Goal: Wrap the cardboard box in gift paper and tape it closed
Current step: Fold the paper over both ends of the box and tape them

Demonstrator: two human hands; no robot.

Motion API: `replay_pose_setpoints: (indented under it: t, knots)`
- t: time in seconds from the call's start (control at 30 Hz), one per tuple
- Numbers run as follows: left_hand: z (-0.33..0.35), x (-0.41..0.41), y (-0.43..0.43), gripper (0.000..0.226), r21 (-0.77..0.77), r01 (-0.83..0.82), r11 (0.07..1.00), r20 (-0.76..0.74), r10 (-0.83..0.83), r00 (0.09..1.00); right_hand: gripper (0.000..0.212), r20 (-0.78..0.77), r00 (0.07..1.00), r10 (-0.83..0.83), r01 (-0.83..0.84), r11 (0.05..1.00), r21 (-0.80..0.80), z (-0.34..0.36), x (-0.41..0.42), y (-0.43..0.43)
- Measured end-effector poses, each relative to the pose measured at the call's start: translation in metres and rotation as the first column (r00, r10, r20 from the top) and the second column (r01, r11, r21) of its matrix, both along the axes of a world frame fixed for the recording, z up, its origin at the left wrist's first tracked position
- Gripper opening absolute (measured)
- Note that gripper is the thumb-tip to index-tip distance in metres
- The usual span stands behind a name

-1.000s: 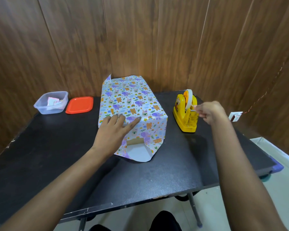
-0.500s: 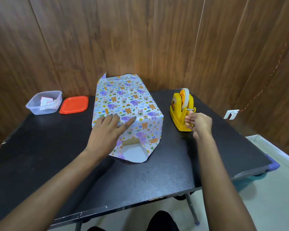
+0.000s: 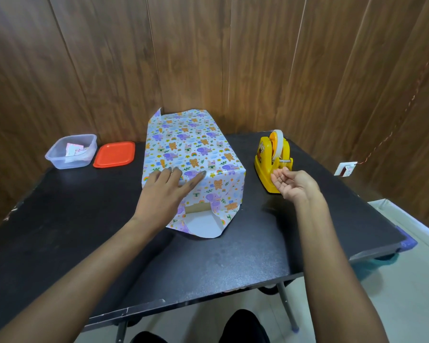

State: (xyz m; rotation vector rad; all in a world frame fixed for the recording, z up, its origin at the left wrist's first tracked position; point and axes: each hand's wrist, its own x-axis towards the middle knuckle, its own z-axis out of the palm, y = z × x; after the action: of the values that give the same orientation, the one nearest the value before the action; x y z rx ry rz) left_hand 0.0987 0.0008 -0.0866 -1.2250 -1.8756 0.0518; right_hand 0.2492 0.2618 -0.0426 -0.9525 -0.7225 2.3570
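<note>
We record the left hand (image 3: 162, 194) flat on the gift paper (image 3: 191, 149), which lies left of the right hand (image 3: 295, 185), whose curled fingers (image 3: 278, 175) hold contents we cannot tell.

You get one wide-angle view, worn on your head, looking forward and down over the matte black rectangular tabletop (image 3: 208, 263) toward the brown wood-panelled wall (image 3: 233, 58). It sits close: your left hand (image 3: 166, 191) and right hand (image 3: 295, 186) extend in on arms from the bottom corners, and the table's near edge crosses low in frame.
</note>
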Motion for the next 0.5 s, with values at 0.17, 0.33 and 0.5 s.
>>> replay_pose_setpoints:
  t: [0.17,0.33,0.5]
  knots:
    - [0.000,0.000,0.000,0.091,0.004,-0.003,1.000,-0.008,0.003,1.000,0.021,-0.015,1.000,0.002,-0.003,0.999,-0.046,0.001,-0.001,-0.005]
    - [0.000,0.000,0.001,0.091,0.015,0.008,1.000,-0.009,-0.008,1.000,0.025,0.024,1.000,-0.006,0.007,0.998,-0.055,-0.002,-0.005,-0.005]
    - [-0.002,-0.002,-0.001,0.092,0.024,0.002,1.000,-0.016,-0.002,1.000,0.024,0.016,0.999,0.046,-0.047,0.992,0.114,-0.037,0.002,-0.033]
